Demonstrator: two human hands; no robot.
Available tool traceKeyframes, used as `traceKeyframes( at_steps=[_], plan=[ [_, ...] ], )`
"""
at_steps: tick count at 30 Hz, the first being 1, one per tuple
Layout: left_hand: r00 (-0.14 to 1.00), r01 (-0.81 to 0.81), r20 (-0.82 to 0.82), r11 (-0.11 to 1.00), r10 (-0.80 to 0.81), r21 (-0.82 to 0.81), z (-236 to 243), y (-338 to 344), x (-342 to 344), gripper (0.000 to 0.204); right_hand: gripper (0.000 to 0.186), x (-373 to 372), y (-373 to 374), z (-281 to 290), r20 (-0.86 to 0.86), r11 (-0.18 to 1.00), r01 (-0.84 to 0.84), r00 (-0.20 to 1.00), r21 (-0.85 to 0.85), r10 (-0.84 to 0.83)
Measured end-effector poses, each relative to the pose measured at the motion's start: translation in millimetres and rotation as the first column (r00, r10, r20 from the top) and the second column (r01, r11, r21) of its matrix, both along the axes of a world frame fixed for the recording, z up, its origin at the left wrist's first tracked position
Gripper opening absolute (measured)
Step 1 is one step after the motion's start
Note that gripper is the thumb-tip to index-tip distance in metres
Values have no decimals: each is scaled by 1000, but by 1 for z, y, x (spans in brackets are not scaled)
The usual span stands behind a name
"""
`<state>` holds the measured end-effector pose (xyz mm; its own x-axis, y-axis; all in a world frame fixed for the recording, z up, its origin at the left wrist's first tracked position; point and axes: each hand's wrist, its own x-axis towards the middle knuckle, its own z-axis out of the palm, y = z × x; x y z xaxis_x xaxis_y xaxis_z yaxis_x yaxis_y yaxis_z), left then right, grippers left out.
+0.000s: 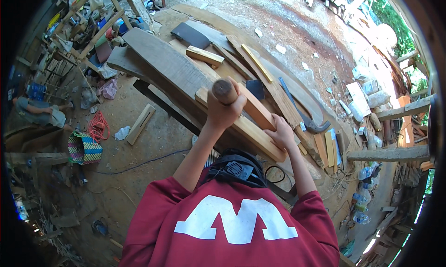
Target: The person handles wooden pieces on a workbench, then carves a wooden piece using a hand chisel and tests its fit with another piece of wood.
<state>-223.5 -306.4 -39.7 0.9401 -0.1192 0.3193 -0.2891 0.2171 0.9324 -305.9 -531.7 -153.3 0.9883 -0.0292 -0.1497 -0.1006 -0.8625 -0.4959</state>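
My left hand (225, 110) is closed around a thick round wooden handle (224, 90), held upright with its flat end facing up. Its lower end is hidden by the hand, so I cannot make out the kind of tool. Just beneath lies a long pale wooden beam (260, 139), running across the bench (162, 55). Beside it is a second, reddish wooden piece (256, 106). My right hand (282, 136) grips this piece at its near end, fingers bent over it. A hammer-like tool (317, 126) with a dark blue handle rests to the right.
Farther up the bench are a short wood block (204, 56), a dark curved piece (190, 35) and a thin yellowish strip (257, 63). A slotted board (141, 124), a woven bag (85, 148) and red cord (98, 125) lie on the floor left. Another person (42, 112) is at far left.
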Motion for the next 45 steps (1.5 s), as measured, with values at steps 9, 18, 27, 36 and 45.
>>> traceKeyframes(
  at_steps=[9,18,27,36,45],
  plan=[
    [993,-9,116,980,-15,199,17,-15,-4,11,66,19,-6,-8,-260,994,100,960,-36,-106],
    [991,-69,128,974,41,216,15,-24,-11,12,66,22,-9,57,-4,998,69,998,-7,-69],
    [976,-115,199,984,86,137,14,-32,-17,5,50,12,22,278,723,902,-139,652,409,-228],
    [966,-147,232,978,110,150,-9,-30,-12,6,62,-10,43,274,558,871,-447,677,-205,479],
    [966,-142,224,988,126,57,-28,-23,-7,13,59,-35,18,314,698,982,-58,711,178,-84]
  ],
)
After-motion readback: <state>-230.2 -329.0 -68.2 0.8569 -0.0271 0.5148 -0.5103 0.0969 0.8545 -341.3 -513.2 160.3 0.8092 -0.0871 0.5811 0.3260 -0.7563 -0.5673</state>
